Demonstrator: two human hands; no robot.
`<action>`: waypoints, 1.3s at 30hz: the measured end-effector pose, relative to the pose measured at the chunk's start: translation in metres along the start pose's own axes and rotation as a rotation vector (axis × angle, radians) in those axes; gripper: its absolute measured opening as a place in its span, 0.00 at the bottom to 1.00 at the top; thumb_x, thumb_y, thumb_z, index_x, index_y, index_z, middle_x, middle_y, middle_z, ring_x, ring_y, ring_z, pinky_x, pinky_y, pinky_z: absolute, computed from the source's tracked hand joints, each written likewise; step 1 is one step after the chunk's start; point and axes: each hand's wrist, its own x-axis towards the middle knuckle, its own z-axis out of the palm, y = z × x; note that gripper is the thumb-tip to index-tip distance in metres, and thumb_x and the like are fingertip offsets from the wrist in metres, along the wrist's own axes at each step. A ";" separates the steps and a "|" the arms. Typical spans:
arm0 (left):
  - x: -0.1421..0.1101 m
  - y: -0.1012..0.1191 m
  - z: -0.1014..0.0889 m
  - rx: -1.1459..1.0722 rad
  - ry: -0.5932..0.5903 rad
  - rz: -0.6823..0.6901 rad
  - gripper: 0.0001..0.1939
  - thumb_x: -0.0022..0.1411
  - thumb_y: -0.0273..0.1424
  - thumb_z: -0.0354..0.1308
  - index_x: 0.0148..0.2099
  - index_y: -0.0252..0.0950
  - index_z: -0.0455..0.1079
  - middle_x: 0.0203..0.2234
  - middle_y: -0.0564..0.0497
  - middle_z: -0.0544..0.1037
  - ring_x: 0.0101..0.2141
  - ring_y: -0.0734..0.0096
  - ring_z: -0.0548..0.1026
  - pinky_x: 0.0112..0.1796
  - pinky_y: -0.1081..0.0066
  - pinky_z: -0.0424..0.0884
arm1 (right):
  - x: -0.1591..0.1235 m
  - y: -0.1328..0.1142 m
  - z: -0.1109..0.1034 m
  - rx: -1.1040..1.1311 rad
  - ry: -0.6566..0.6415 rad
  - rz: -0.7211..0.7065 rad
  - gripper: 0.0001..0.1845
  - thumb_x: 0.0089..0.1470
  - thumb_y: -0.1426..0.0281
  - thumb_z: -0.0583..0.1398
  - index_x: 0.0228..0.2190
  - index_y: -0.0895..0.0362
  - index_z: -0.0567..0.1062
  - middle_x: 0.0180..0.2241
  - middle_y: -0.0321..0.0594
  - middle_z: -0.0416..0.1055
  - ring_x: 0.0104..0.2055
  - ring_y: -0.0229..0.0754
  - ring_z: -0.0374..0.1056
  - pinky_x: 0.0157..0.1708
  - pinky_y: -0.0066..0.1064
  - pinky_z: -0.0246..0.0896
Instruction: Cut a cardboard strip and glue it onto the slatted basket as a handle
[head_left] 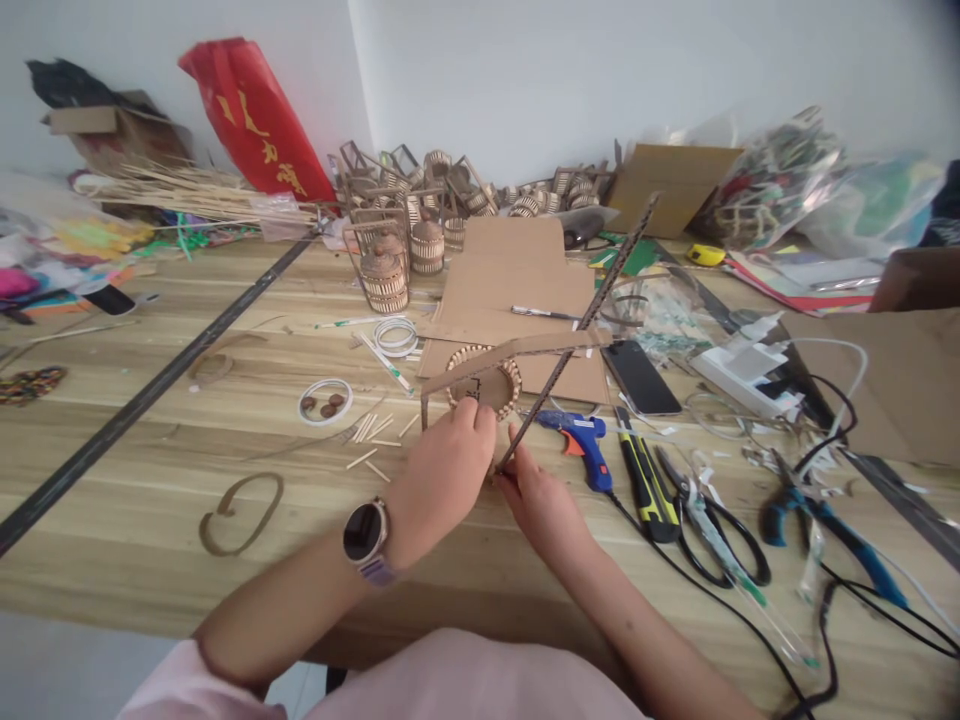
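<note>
My right hand pinches the lower end of a long corrugated cardboard strip, which slants up to the right. Close beside it my left hand, with a watch on the wrist, is closed with its fingertips turned down; what they grip is hidden. A bent length of brown cardboard strip runs from near my left hand across to the right, passing over a round cardboard base edged with short wooden sticks. Loose short sticks lie left of my left hand.
A blue glue gun, a utility knife, scissors and pliers lie at right. A phone and power strip are behind. Small lidded baskets stand beyond cardboard sheets. A curled strip lies at left.
</note>
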 end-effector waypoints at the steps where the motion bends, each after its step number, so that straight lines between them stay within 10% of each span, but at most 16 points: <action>1: 0.004 0.001 0.002 -0.001 0.003 -0.019 0.13 0.71 0.22 0.40 0.47 0.31 0.65 0.42 0.40 0.73 0.38 0.64 0.77 0.35 0.69 0.74 | 0.000 0.002 0.001 0.002 0.009 -0.016 0.36 0.58 0.73 0.54 0.65 0.61 0.51 0.35 0.45 0.81 0.34 0.49 0.78 0.28 0.33 0.68; 5: -0.002 0.005 0.021 -0.005 0.119 0.011 0.17 0.71 0.23 0.42 0.60 0.30 0.58 0.57 0.33 0.65 0.49 0.59 0.75 0.44 0.66 0.74 | 0.002 0.010 0.002 0.002 0.044 -0.066 0.36 0.58 0.73 0.54 0.65 0.60 0.52 0.35 0.44 0.81 0.33 0.48 0.78 0.29 0.33 0.70; 10: -0.033 0.010 0.039 -0.036 -0.125 -0.021 0.10 0.70 0.26 0.47 0.48 0.33 0.67 0.37 0.43 0.75 0.34 0.59 0.77 0.30 0.66 0.74 | 0.004 0.011 -0.001 -0.011 0.028 -0.056 0.30 0.59 0.74 0.54 0.62 0.60 0.57 0.32 0.43 0.81 0.34 0.48 0.78 0.31 0.32 0.70; 17: -0.042 0.009 0.028 -0.054 -0.248 0.013 0.10 0.63 0.17 0.48 0.40 0.34 0.68 0.36 0.44 0.75 0.41 0.55 0.74 0.34 0.64 0.74 | 0.007 0.008 -0.001 -0.037 -0.024 -0.061 0.28 0.59 0.73 0.55 0.60 0.61 0.60 0.32 0.46 0.81 0.35 0.50 0.78 0.32 0.32 0.70; 39: -0.044 -0.003 0.054 -0.187 -0.092 0.030 0.09 0.69 0.23 0.47 0.41 0.34 0.69 0.38 0.45 0.72 0.41 0.58 0.69 0.42 0.61 0.71 | -0.002 -0.011 -0.002 -0.177 -0.068 -0.006 0.11 0.62 0.71 0.53 0.46 0.59 0.68 0.35 0.47 0.81 0.34 0.48 0.78 0.26 0.29 0.62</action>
